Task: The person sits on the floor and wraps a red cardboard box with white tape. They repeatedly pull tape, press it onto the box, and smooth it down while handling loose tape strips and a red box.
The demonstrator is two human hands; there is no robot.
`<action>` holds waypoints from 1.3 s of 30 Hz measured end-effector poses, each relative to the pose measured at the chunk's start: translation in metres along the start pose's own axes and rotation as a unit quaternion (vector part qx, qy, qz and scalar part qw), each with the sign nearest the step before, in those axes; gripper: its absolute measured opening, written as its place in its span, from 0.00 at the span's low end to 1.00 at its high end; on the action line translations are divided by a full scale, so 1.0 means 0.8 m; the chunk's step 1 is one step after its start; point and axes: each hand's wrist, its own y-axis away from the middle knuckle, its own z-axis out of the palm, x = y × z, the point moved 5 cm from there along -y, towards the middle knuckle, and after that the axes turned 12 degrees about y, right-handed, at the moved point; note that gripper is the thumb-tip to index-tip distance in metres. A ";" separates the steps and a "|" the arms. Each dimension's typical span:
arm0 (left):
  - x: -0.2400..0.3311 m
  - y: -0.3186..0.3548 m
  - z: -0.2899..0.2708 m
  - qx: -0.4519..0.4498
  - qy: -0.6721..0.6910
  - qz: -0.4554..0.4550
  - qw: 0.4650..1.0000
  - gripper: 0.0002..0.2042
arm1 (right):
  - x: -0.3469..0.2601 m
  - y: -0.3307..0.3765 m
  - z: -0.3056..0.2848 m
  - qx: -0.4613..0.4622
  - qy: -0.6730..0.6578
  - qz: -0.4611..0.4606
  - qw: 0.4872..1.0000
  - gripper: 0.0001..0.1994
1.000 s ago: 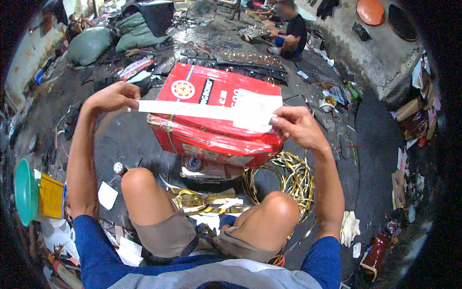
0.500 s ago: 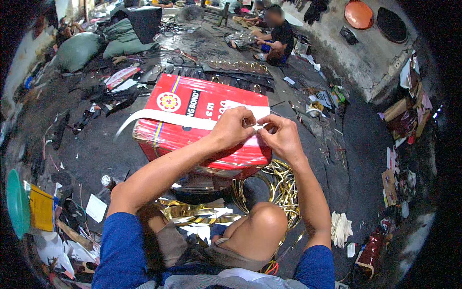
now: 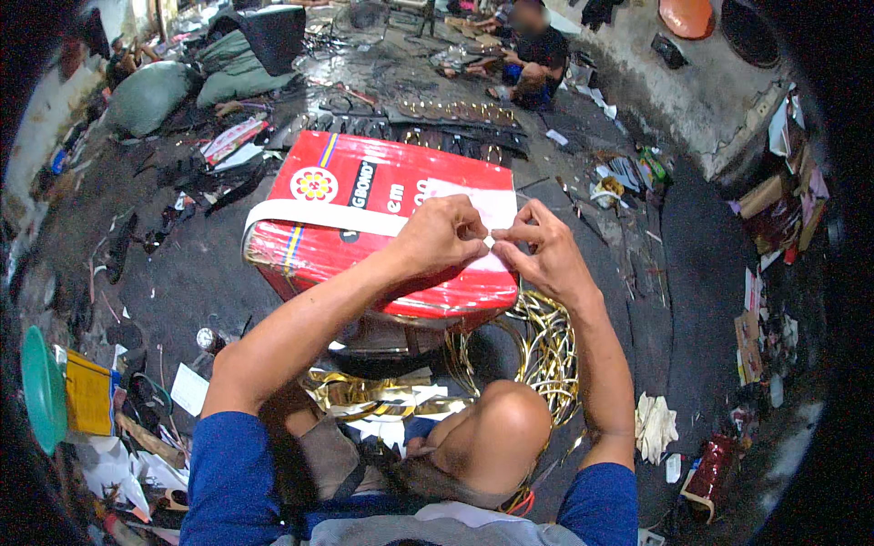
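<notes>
A red cardboard box (image 3: pixel 364 168) stands in front of me, used as a work surface. A long white strip (image 3: pixel 341 217) lies across its top, its far end bending down over the box's left edge. My left hand (image 3: pixel 443 235) is closed on the strip, thumb and fingers pinching near its right end. My right hand (image 3: pixel 543 250) pinches at the small white tip beside the left fingertips; the hands nearly touch. Beneath them lies a white sheet (image 3: pixel 499 202), partly covered by my fingers. What exactly sits between the fingertips is too small to make out.
Gold strips lie coiled (image 3: pixel 549 364) right of my knee. A white glove (image 3: pixel 655 426) rests on the right floor. At left are a green basin (image 3: pixel 44 389) and a yellow container (image 3: pixel 89 391). Rows of dark straps (image 3: pixel 455 114) lie beyond the box; a person (image 3: pixel 537 55) sits behind them.
My right hand has shifted slightly right, its fingers still pinching. The strip's loose left end now hangs down closer against the box instead of stretching out. The view has shifted a little.
</notes>
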 end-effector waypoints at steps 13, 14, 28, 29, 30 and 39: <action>0.007 -0.001 -0.003 -0.005 0.031 0.011 0.999 0.09 | 0.006 0.006 0.004 0.016 -0.024 0.029 0.999 0.09; 0.010 -0.002 -0.005 0.001 0.020 0.023 1.000 0.09 | 0.005 0.006 0.003 0.025 -0.022 0.015 0.999 0.08; 0.001 -0.021 0.000 -0.009 -0.028 -0.051 0.998 0.07 | 0.045 0.010 0.080 0.105 -0.385 0.260 0.879 0.09; 0.002 -0.027 0.002 -0.031 -0.046 -0.046 0.997 0.07 | 0.056 0.015 0.081 0.079 -0.325 0.255 0.907 0.09; 0.001 -0.032 -0.002 -0.049 -0.068 -0.042 0.996 0.07 | 0.051 0.014 0.075 0.095 -0.286 0.237 0.924 0.09; 0.004 -0.037 0.014 -0.053 0.013 0.070 0.996 0.05 | 0.056 0.037 0.078 0.139 -0.258 0.227 0.929 0.14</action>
